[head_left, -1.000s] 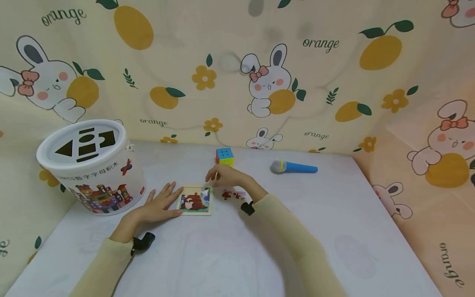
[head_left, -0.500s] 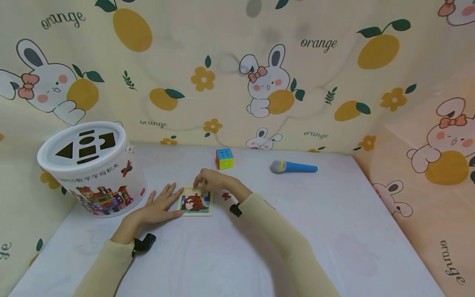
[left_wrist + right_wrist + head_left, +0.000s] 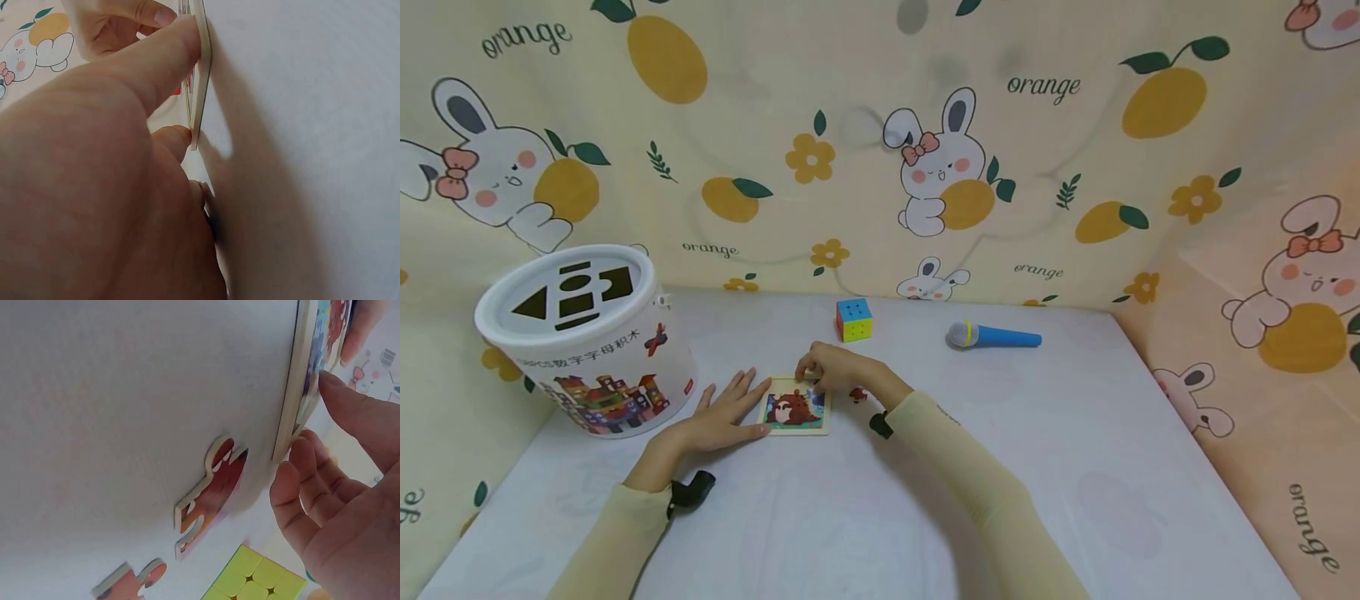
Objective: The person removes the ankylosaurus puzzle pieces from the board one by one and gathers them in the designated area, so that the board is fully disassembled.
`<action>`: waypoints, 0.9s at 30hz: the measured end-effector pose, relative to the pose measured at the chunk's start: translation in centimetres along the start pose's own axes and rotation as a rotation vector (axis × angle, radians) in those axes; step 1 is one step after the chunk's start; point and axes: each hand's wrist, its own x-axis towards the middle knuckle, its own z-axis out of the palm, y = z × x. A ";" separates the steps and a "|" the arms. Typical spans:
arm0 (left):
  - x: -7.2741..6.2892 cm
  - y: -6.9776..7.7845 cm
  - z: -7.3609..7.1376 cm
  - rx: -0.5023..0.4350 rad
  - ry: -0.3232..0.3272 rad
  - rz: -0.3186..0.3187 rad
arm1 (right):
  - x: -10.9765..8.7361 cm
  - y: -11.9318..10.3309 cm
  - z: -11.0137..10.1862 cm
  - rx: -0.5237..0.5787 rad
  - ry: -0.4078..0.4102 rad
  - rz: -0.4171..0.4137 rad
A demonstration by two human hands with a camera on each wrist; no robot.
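A small square jigsaw puzzle (image 3: 793, 411) in a pale wooden frame, with a brown animal picture, lies on the table. My left hand (image 3: 718, 423) rests flat at its left side, fingers spread, thumb and index tips touching the frame. At the far right corner, my right hand (image 3: 842, 367) has its thumb on the picture and its other fingers curled against the frame's outer edge (image 3: 290, 394). A loose red-brown puzzle piece (image 3: 215, 490) lies beside the frame, with a second piece (image 3: 128, 586) farther off; the right forearm hides part of this spot in the head view.
A large white bucket (image 3: 587, 350) with a shape-hole lid stands at the left. Behind the right hand sits a puzzle cube (image 3: 854, 321), and a blue toy microphone (image 3: 996, 336) lies to its right. A patterned cloth (image 3: 850, 192) hangs behind the table (image 3: 850, 517).
My right hand has moved left from beside the loose pieces onto the puzzle's far right corner, then barely shifted. The left hand has stayed at the frame.
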 end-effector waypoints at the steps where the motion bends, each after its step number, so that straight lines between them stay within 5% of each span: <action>1: 0.0 0.0 0.0 0.002 0.000 -0.004 | 0.0 0.0 0.0 -0.001 -0.002 -0.004; 27: 0.0 0.3 -0.3 0.007 -0.007 -0.001 | 0.3 1.8 0.5 0.031 0.035 -0.023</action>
